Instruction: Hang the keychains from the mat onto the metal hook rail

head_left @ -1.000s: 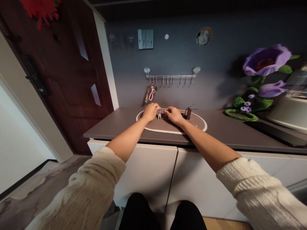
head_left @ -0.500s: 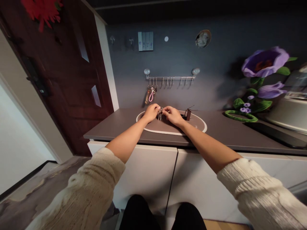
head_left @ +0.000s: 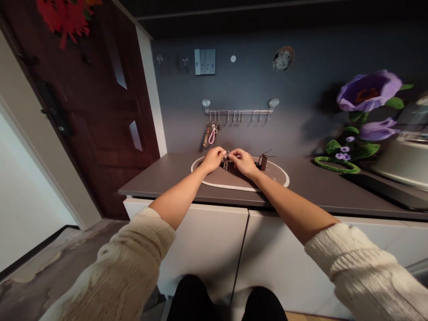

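Between my two hands hangs a small bunch of keys (head_left: 225, 164) on a ring, just above an oval mat (head_left: 230, 186) with a white rim. My left hand (head_left: 214, 159) pinches the bunch from the left, fingertips closed near its top. From the right, my right hand (head_left: 243, 162) pinches the ring with thumb and forefinger. The ring itself is small and partly covered by my fingertips. A small dark brown object (head_left: 264, 162) with thin wire-like parts stands on the mat behind my right hand; its kind is unclear.
On the wall is a hook rail (head_left: 239, 111), with keys and a pink strap (head_left: 212, 135) hanging at its left end. Purple artificial flowers (head_left: 369, 91) and a pale rounded appliance (head_left: 401, 158) occupy the right of the counter (head_left: 310, 187). A dark red door (head_left: 100, 133) stands left.
The view has tilted slightly, so the scene sits a little lower. Both hands stay at the keys, with only slight shifts of the fingers.
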Demonstrator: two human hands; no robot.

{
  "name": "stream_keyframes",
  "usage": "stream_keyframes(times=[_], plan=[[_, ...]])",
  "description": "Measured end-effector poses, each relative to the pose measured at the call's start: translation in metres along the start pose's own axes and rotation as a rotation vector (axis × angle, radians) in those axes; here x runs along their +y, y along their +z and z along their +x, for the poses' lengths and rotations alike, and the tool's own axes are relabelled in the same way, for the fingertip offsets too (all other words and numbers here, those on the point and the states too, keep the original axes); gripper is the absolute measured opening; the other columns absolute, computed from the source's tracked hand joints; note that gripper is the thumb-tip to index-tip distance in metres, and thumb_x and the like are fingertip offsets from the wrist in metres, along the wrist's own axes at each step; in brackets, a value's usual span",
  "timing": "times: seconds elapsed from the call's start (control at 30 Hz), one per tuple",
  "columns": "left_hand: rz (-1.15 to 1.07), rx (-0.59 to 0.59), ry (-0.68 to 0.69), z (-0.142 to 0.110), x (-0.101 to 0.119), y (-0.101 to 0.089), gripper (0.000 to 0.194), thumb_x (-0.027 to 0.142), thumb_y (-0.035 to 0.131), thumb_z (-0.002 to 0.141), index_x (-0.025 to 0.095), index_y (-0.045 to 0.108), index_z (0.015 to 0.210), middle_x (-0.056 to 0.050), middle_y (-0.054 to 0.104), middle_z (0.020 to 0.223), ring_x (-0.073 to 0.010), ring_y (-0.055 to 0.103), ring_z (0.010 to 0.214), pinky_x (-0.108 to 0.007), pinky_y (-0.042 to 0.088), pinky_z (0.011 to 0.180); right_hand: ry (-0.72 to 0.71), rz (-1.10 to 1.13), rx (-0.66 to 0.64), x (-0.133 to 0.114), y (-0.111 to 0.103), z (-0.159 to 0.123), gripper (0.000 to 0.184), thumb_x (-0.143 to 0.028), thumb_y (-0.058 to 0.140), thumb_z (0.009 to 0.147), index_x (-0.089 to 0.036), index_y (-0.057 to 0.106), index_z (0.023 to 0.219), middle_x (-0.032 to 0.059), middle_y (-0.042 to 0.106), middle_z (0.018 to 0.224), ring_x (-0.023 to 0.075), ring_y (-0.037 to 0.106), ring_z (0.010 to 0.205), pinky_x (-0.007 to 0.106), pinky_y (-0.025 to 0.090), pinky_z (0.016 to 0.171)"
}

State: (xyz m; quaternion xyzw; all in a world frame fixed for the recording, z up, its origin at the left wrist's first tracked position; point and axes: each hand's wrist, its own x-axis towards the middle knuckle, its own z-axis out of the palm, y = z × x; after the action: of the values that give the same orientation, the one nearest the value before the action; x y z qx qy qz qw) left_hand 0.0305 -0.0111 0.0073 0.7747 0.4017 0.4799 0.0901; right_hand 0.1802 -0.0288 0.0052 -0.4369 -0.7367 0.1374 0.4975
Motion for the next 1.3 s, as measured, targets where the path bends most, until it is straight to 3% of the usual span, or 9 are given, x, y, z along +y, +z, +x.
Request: stream_keyframes(times=[0.3,0.67,1.0,1.3], plan=[[0.028,-0.031,0.012,-0.003,0.003,-0.001,0.019,0.025,0.043,0.081,0.014,0.058,0.077,-0.001,0.059,0.074,-0.0105,0.049,0.068,-0.022,0.039,0.067,0.032,0.043,0.04,0.004,0.0,0.003,0.018,-0.034,0.051,0.072,-0.016,0.056,0.074,-0.0001,0.057,0.065,0.0115,0.05,0.06,0.024,0.041,0.063],[0.073,-0.025,0.062,-0.004,-0.002,0.002,0.021,0.025,0.04,0.083,0.015,0.059,0.08,-0.003,0.062,0.081,-0.013,0.052,0.075,-0.025,0.039,0.073,-0.033,-0.104,0.023,0.003,-0.002,0.0,0.016,-0.031,0.045,0.076,-0.017,0.054,0.074,0.0002,0.056,0.063,0.013,0.05,0.062,0.025,0.038,0.065],[0.273,0.039,-0.09,-0.003,-0.01,0.001,0.027,0.028,0.036,0.086,0.016,0.059,0.08,-0.007,0.062,0.084,-0.0161,0.053,0.081,-0.029,0.039,0.076,-0.079,-0.137,0.039,0.002,-0.005,0.003,0.018,-0.031,0.044,0.077,-0.018,0.054,0.073,0.0022,0.057,0.068,0.0142,0.051,0.066,0.026,0.038,0.068],[0.31,0.049,-0.172,-0.003,-0.013,0.004,0.027,0.028,0.036,0.085,0.016,0.061,0.081,-0.009,0.063,0.086,-0.0176,0.055,0.082,-0.029,0.039,0.074,-0.09,-0.088,0.095,-0.009,-0.011,0.019,0.018,-0.033,0.043,0.078,-0.018,0.053,0.075,0.0017,0.056,0.068,0.0136,0.051,0.062,0.026,0.04,0.063]])
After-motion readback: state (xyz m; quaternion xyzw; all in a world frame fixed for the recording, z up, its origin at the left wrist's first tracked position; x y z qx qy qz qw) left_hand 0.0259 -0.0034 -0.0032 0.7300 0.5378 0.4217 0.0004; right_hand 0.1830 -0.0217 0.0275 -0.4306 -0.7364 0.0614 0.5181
